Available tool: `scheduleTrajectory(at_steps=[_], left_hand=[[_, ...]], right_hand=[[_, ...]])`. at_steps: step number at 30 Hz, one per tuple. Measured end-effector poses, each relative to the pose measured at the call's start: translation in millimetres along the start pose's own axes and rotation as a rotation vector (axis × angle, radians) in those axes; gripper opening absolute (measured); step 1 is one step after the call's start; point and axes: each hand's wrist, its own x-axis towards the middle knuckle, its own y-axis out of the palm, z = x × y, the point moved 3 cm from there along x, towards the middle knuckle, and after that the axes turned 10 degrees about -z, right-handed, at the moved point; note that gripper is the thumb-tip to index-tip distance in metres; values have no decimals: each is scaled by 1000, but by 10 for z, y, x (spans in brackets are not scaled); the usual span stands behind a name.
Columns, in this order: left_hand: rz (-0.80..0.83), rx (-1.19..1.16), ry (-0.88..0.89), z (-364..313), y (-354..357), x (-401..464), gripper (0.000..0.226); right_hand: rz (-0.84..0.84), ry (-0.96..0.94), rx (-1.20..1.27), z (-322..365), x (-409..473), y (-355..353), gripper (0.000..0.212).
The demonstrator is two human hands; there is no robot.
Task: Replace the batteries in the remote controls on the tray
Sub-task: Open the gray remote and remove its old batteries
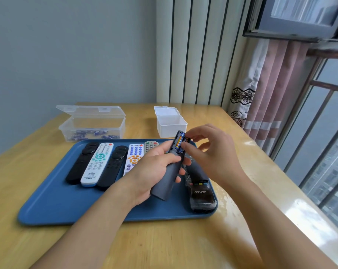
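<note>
Hands [209, 152] on grey remote [169, 171], open compartment, blue battery [178, 142] inside.

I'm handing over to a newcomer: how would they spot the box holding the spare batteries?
Start at the blue tray; two clear boxes sit behind it. The battery box is behind its left end: wide, low, lid open, blue batteries inside, unlike the small square box.

1 head-worn wide-angle camera looks forward and down from the near edge of a table [241, 152], close above it. A tray [67, 200] fills the lower middle of the view. The far edge meets a wall [67, 55]; a window [319, 123] runs along the right edge.
</note>
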Motion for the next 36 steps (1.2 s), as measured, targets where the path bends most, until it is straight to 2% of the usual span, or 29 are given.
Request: scheduleTrajectory(at_steps=[9,16,22,36], left_hand=[[2,42,47,35,-5,29,33],[-80,196,181,51,11,36,26],[-128,294,246,65,12,38,25],[-86,269,221,108,-6,38,23]], right_hand=[[-58,89,65,-5,-9,16,4],[-162,156,169,51,-90,51,8],[-209,148,151,73,-116,86,9],[-43,167,201,-20,-33,165,18]])
